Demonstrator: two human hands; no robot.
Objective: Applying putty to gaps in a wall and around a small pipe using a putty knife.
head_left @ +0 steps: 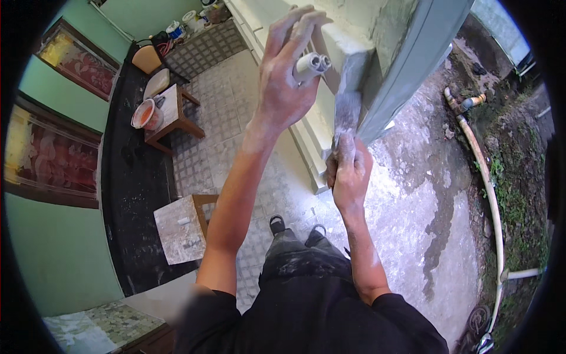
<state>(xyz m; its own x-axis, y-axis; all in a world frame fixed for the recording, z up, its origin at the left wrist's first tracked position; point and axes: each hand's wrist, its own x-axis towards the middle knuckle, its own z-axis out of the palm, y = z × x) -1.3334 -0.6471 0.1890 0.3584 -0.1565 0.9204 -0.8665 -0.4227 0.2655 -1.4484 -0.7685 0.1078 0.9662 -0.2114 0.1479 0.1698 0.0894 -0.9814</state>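
My left hand [288, 79], dusted with white, is raised beside the pale moulded pillar [348, 53]. Its fingers bend around a pale cylindrical handle [309, 66] with a shiny end; whatever lies at the other end is hidden behind the hand. Lower and to the right, my right hand [352, 174] grips a putty knife [348, 111]. The knife's flat blade points up and lies against the narrow face of a projecting block on the pillar. White smears cover the fingers of both hands.
On the left, a bucket [146, 115] stands on a wooden stool [168, 112], with a second white-spattered stool [180, 230] nearer. A dark ledge [138, 224] runs beneath the windows. Containers [191, 20] line the tiled ledge behind. A pipe [486, 171] runs along the right.
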